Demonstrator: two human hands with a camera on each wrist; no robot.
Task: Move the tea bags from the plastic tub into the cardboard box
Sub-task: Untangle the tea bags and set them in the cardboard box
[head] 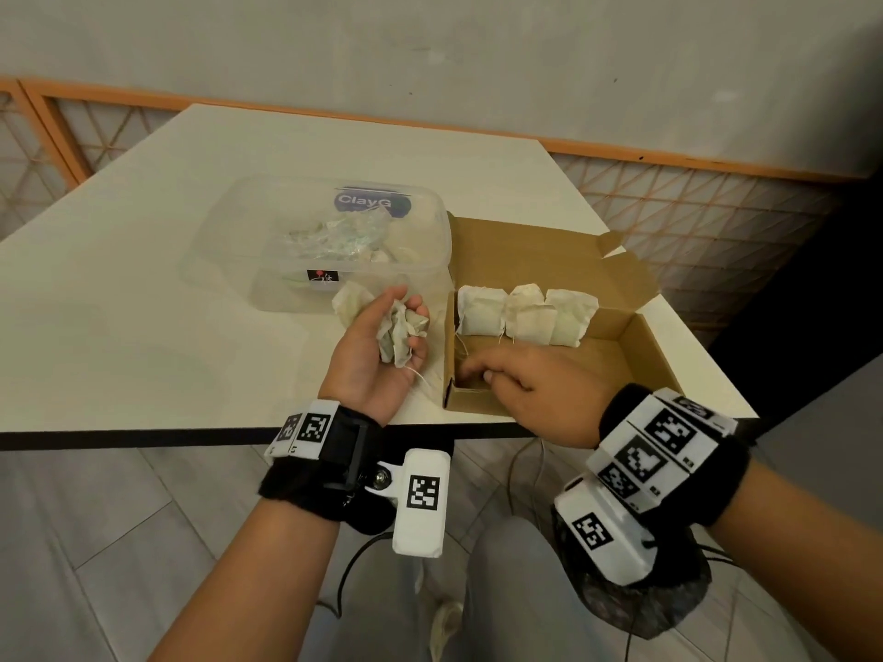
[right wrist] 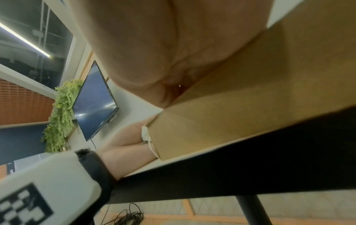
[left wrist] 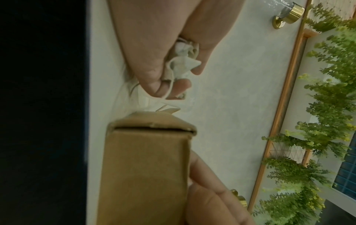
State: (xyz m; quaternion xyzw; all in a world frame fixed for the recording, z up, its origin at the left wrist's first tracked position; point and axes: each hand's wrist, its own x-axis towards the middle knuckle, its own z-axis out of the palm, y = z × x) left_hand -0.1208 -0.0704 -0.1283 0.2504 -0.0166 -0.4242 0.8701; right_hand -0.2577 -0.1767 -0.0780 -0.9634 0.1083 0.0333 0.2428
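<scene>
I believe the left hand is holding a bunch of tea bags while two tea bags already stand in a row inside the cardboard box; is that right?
Not quite: the head view shows three tea bags in that row inside the cardboard box, not two. The rest holds: the left hand grips a bunch of tea bags.

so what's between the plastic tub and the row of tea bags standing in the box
In the head view, only the cardboard box's left wall lies between the plastic tub and the three standing tea bags.

Left hand (head: 382, 346) palm-up, fingers curled in a closed grip; right hand (head: 525, 389) palm-down, fingers loosely bent
</scene>
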